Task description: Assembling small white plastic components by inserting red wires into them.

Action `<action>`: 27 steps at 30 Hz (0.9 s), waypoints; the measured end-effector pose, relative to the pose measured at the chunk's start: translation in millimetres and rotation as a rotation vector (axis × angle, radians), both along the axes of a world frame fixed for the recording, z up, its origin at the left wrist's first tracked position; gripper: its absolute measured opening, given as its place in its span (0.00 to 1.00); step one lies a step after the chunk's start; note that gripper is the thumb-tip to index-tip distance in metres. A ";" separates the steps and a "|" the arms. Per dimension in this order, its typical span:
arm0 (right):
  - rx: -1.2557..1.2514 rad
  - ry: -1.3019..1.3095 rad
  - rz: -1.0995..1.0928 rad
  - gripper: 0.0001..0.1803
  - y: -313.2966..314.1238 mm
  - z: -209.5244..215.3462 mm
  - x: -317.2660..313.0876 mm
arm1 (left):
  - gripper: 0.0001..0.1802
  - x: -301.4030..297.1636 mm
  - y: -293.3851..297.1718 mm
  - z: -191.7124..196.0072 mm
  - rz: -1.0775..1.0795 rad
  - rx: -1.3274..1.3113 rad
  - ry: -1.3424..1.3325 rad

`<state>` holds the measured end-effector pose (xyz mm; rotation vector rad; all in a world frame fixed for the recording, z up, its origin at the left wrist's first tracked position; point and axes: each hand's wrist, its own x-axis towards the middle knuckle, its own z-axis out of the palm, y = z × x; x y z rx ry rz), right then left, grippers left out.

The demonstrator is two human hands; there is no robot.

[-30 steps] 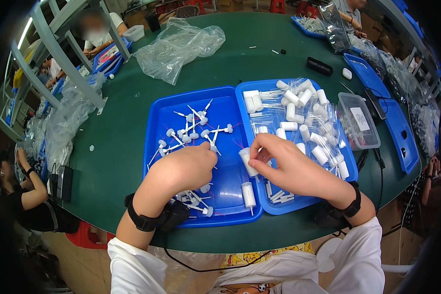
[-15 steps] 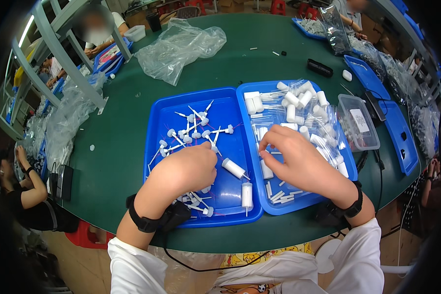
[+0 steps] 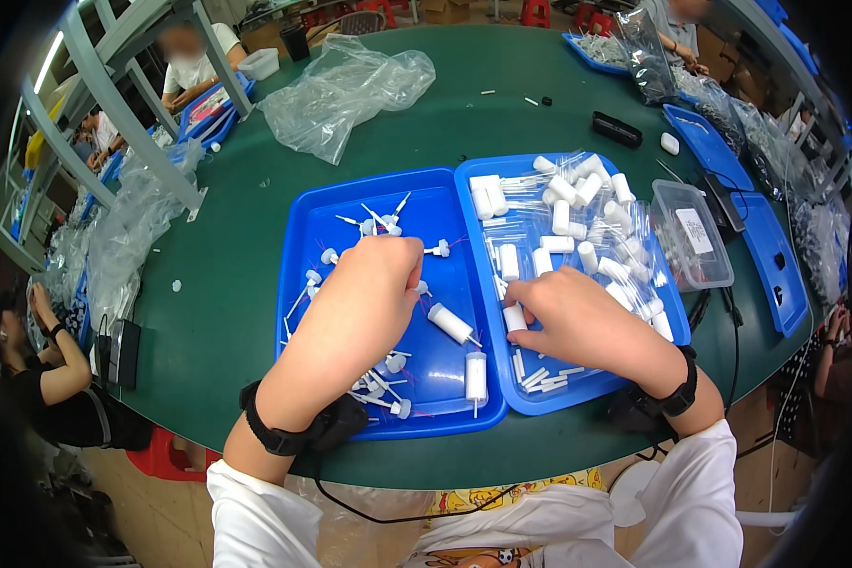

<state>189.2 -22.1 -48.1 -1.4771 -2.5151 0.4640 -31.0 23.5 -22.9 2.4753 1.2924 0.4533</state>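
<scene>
My left hand (image 3: 386, 270) is curled over the dark blue tray (image 3: 445, 398), among small white stemmed parts (image 3: 402, 407) with round grey-white heads and thin red wires. Its fingertips are hidden, so what they pinch does not show. Over the lighter blue tray (image 3: 577, 402), my right hand (image 3: 573, 312) has thumb and forefinger closed around a short white cylinder (image 3: 514, 320) near the tray's left side. Two white cylinders with stems lie in the dark tray: a slanted one (image 3: 451, 324) and a lengthwise one (image 3: 476, 377).
More white cylinders (image 3: 563, 189) and clear bags of thin tubes fill the lighter tray. Right of it stands a clear plastic box (image 3: 696, 237). A crumpled plastic bag (image 3: 346, 95) lies farther back, and a metal frame (image 3: 133, 123) rises at left. Other people work around the table.
My left hand has moved up and away over the stemmed parts. My right hand has come down and closer in, its thumb and forefinger now around a white cylinder.
</scene>
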 end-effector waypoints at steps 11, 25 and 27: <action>0.115 0.230 -0.116 0.12 -3.8 6.9 -2.4 | 0.11 -8.3 -0.2 -15.9 -0.046 0.057 0.072; 0.106 0.664 -0.102 0.12 -2.1 19.7 -9.7 | 0.19 5.3 -2.6 -1.4 0.049 0.168 0.068; 0.122 0.699 -0.089 0.11 -2.0 20.9 -10.2 | 0.19 9.0 -3.6 3.4 0.033 0.117 -0.041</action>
